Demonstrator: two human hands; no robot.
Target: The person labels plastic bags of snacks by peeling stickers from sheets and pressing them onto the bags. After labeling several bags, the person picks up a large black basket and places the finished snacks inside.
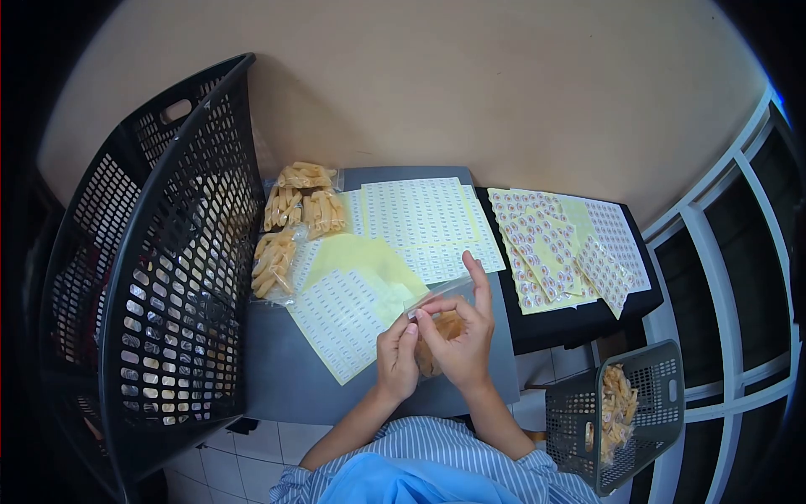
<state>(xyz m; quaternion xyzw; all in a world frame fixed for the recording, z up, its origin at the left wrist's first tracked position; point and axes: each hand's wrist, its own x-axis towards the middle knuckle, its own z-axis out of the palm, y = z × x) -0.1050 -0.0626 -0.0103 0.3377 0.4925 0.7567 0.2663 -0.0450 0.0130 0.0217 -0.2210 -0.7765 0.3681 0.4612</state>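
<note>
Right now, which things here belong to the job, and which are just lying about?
Probably the job:
left hand
right hand
held snack bag
small-print label sheets
bagged snacks
large basket
small basket

Possibly just there:
white barred frame
round-sticker sheets, untouched now

Soft, even light fills the view; the left basket [220,218] casts a faint shadow on the wall [462,92]. Wide-angle distortion bends the edges; corners go black.

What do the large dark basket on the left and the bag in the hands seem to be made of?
Large basket: probably moulded plastic, slightly glossy; its stiff wall has regular holes. Bag: likely thin plastic film, smooth; one sees through it.
</note>
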